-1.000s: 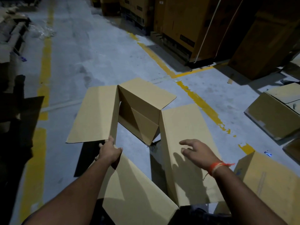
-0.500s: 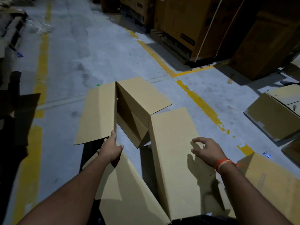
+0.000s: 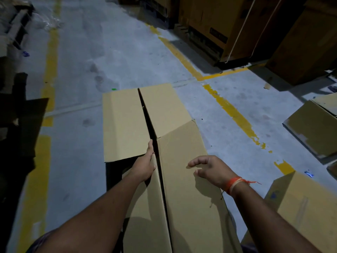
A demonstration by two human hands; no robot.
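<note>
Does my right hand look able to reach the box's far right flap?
Probably yes: the right hand holds nothing, and only bare box lies between it and the flap.

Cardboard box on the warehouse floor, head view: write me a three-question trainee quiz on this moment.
1. True or false: the right hand grips a roll of tape.
2. Which hand holds the cardboard box at the dark gap between its panels? A) left hand B) right hand C) neither
3. Fill in: the thread wristband on the right wrist is ___.
Key: 1 false, it holds nothing; 2 A; 3 orange.
</note>
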